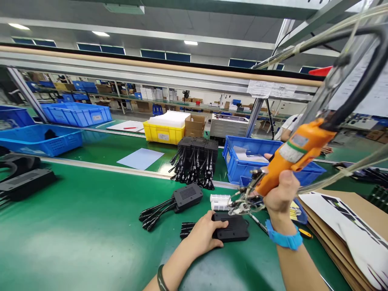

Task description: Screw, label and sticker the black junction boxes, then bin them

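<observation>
My left hand lies on the left end of a black plastic box with cables, its thumb and fingers gripping the box against the green bench. In my right hand is an orange electric screwdriver, raised above the box and tilted, its tip pointing down and left. The tip is partly lost behind wires and a clear fitting. A second black box with several cables lies just beyond my left hand. Behind the held box sits a white ribbed roll or label piece.
Stacked black boxes with hanging cables stand behind, beside a blue bin and a yellow bin. Cardboard sheets lie at right. A thick cable hangs from above. Another person's arm shows beyond the blue bin.
</observation>
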`<state>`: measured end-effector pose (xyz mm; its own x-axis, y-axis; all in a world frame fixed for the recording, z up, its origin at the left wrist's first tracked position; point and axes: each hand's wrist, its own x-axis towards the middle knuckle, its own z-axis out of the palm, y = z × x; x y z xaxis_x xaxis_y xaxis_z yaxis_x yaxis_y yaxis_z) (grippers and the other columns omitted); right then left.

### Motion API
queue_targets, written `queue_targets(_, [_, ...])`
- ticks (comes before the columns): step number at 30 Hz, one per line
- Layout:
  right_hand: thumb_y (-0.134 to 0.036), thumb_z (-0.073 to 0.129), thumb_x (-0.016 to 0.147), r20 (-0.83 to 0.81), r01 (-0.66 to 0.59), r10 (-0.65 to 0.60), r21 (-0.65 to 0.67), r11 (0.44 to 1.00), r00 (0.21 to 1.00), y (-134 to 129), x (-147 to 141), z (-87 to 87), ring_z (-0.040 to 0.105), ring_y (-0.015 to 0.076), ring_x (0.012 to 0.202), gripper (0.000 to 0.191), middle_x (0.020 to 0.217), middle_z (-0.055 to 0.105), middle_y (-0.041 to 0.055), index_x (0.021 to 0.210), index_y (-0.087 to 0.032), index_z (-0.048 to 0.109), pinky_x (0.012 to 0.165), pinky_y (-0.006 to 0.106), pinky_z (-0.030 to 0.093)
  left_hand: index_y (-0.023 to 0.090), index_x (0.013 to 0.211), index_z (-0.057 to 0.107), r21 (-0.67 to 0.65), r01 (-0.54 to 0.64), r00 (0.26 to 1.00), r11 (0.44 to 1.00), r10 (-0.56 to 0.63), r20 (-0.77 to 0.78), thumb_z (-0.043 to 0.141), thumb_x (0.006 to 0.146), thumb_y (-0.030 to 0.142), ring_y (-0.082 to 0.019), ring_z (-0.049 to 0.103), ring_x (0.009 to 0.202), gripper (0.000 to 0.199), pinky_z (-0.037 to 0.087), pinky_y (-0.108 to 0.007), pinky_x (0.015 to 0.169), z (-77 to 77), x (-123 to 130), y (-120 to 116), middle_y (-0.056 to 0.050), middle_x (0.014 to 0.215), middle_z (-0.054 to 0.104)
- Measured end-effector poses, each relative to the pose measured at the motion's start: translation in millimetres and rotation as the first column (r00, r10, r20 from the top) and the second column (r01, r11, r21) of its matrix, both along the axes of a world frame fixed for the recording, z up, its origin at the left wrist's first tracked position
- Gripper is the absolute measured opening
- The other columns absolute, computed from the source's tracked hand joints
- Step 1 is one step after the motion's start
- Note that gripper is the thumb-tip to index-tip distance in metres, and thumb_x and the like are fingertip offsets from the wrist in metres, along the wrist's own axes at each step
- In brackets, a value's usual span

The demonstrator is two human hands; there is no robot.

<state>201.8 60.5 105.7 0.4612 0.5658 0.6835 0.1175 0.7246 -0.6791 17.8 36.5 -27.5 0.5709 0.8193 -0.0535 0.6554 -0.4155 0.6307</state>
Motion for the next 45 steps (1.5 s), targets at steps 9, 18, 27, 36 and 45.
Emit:
queue_targets(9, [-0.053, 0.047, 0.087, 0.018, -0.032, 0.034, -0.104, 0.994, 0.999, 13.5, -20.5, 5.2, 0.046, 0.0110, 0.038, 0.043, 0.059, 0.057, -0.0005, 0.097, -0.016, 0.069, 0.034, 0.024, 0.039, 0.038, 0.130, 0.059, 0.088, 0.026, 0.998, 0.996, -0.021, -0.059, 0.087, 0.064, 0.043, -0.038, 0.042, 0.133, 0.072, 0.034, -0.050, 0.109, -5.5, -1.6, 1.6, -0.013, 0.146, 0.043])
queue_targets(18, [-0.056, 0.047, 0.085, 0.012, -0.077, 0.081, -0.178, 0.981, 0.997, 17.8, -25.5, -31.1, 0.047, 0.0126, 0.036, 0.043, 0.055, 0.056, -0.0017, 0.094, -0.017, 0.062, 0.034, 0.025, 0.038, 0.036, 0.130, 0.059, 0.101, 0.030, 0.998, 0.994, -0.025, -0.051, 0.088, 0.063, 0.043, -0.037, 0.043, 0.132, 0.073, 0.036, -0.048, 0.108, -5.7, -0.8, 2.6, -0.014, 0.143, 0.046])
queue_targets(27, [-0.058, 0.045, 0.085, 0.062, -0.047, 0.057, -0.153, 0.987, 0.996, 14.6, -30.8, -41.5, 0.050, 0.0144, 0.039, 0.044, 0.052, 0.055, -0.0007, 0.087, -0.017, 0.063, 0.036, 0.026, 0.039, 0.037, 0.130, 0.059, 0.016, 0.005, 0.999, 1.000, -0.004, -0.050, 0.088, 0.064, 0.038, -0.036, 0.061, 0.111, 0.072, 0.050, -0.045, 0.094, 0.4, 0.7, 0.9, -0.012, 0.130, 0.052])
queue_targets(36, [-0.049, 0.050, 0.087, 0.005, 0.056, -0.056, -0.039, 0.998, 0.998, -16.8, -17.9, 13.4, 0.057, 0.0158, 0.052, 0.036, 0.058, 0.056, 0.0001, 0.088, -0.018, 0.069, 0.046, 0.028, 0.048, 0.034, 0.130, 0.059, 0.030, 0.024, 1.000, 0.999, -0.024, 0.005, 0.086, 0.066, 0.044, -0.037, 0.052, 0.125, 0.070, 0.043, -0.044, 0.104, -2.5, -1.9, -2.0, -0.012, 0.145, 0.039])
queue_targets(45, [-0.054, 0.049, 0.086, -0.035, -0.028, 0.023, -0.165, 0.986, 0.999, -25.4, -16.0, 1.0, 0.055, 0.0157, 0.046, 0.038, 0.052, 0.052, -0.0021, 0.084, -0.019, 0.065, 0.040, 0.026, 0.046, 0.030, 0.121, 0.067, 0.090, 0.020, 1.000, 0.996, -0.021, 0.017, 0.084, 0.070, 0.037, -0.032, 0.059, 0.114, 0.054, 0.048, -0.041, 0.099, -5.0, 1.7, -1.2, -0.009, 0.135, 0.047])
